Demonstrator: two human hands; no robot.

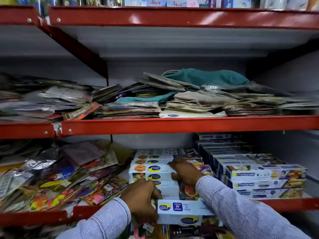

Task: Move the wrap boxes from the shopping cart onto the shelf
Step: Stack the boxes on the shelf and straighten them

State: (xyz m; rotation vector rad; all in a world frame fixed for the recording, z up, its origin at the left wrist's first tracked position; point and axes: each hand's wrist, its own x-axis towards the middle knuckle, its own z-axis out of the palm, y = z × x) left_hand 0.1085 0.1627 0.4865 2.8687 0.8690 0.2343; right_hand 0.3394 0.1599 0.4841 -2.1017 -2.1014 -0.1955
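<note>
A white and blue wrap box sits at the front lip of the lower red shelf, and my left hand grips its left end. My right hand rests flat on top of a stack of matching wrap boxes further back on the same shelf, fingers spread over the top box. Both sleeves are striped. The shopping cart is out of view.
Another stack of white and blue boxes fills the shelf's right side. Loose colourful packets are heaped to the left. The middle shelf holds piled flat packets and a teal cloth bag. More packets lie below the shelf edge.
</note>
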